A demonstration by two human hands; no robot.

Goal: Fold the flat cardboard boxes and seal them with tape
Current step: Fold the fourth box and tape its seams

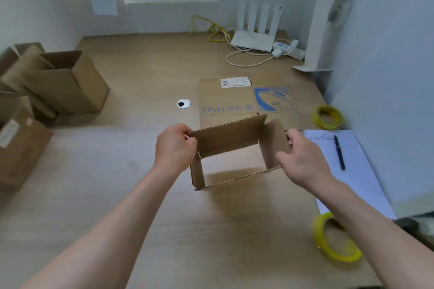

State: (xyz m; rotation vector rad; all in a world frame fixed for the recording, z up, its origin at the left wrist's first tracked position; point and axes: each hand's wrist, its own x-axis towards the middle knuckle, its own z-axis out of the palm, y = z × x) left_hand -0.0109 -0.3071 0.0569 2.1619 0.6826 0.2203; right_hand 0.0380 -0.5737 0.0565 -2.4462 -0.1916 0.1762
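Opened cardboard box (231,145) held above wooden table (145,206), left hand (175,148) and right hand (303,159) each gripping a side.
Flat carton (244,101) behind reads "OSM" upside down, white label "1451"; tape rolls (335,238) at right.

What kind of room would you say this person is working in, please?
Probably a small office or home workroom used for packing: a wooden desk, a Wi-Fi router beside a power strip, and opened cardboard boxes stacked at the left.
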